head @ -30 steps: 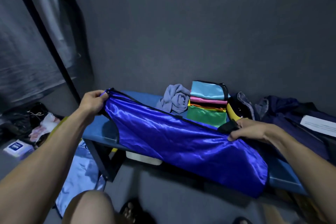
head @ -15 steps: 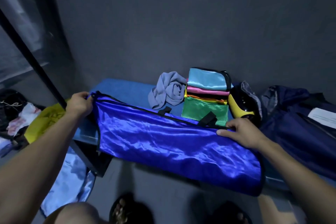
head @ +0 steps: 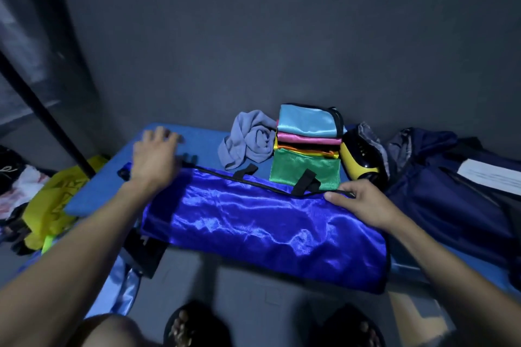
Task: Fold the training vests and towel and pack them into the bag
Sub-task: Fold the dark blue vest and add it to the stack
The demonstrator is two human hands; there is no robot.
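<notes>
Shiny blue vest (head: pixel 262 222) lies flat on the bench (head: pixel 203 138), ready for folding. Right hand (head: pixel 363 205) pinches its black top edge; left hand (head: pixel 153 155) hovers with wide fingers. I think a fold across comes next.

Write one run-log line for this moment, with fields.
left hand: open above bench | right hand: pinches blue vest trim | towel: unfolded | stack: folded

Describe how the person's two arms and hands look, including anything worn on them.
Both forearms are bare up to the frame edge: no sleeve shows. The left hand and the right hand wear no gloves. No ring, watch or wristband is visible on either, though the left hand is motion-blurred, so small details there cannot be told. Nothing is marked or taped on either arm.
</notes>
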